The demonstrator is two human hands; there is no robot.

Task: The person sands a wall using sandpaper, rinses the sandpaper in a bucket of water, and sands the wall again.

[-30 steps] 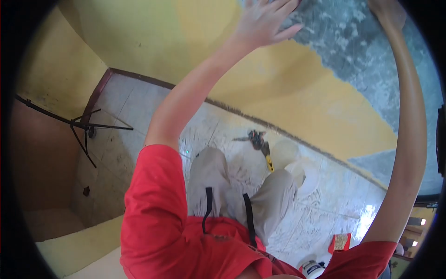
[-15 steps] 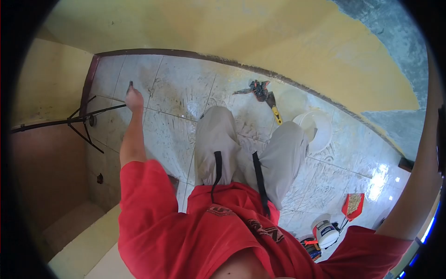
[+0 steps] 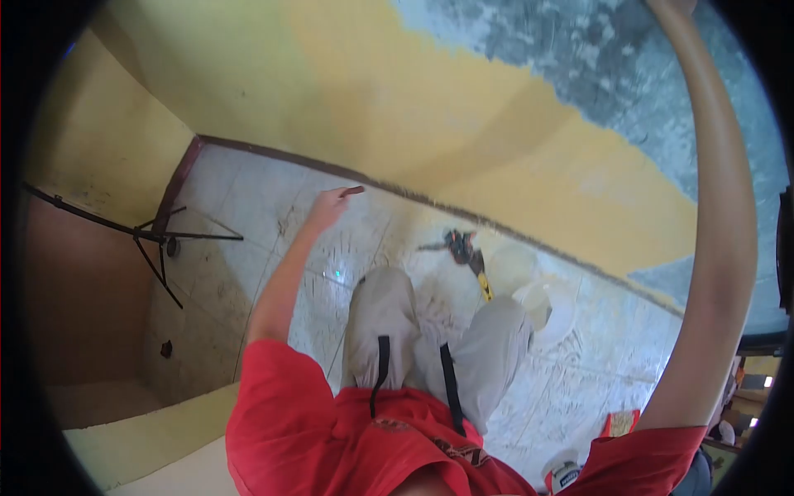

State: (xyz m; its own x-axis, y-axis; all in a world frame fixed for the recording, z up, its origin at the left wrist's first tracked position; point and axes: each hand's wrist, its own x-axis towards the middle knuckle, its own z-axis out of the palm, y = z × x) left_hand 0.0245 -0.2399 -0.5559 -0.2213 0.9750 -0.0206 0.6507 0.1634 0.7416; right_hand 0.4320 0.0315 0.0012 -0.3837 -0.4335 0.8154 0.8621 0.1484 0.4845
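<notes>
My left hand (image 3: 329, 208) is closed around a short dark brown handle (image 3: 353, 191), held in front of the yellow wall (image 3: 364, 107). What the handle belongs to does not show. My right arm reaches up along the wall, and my right hand (image 3: 672, 5) is cut off by the top edge near the bare grey-blue patch (image 3: 595, 58). Its fingers are hidden. On the floor below lies a scraper with a yellow and black handle (image 3: 485, 286), beside a crumpled dark and orange bundle (image 3: 459, 246).
A white bucket (image 3: 565, 310) stands by my knee. A black tripod stand (image 3: 157, 237) is at the left. A red dustpan (image 3: 620, 423) and a white tub (image 3: 564, 476) sit at lower right. The floor tiles (image 3: 331, 248) are smeared with dirt.
My view has tilted up toward the wall. My left hand has moved right, away from the tripod, the dark handle still in it. My right arm now shows raised along the wall.
</notes>
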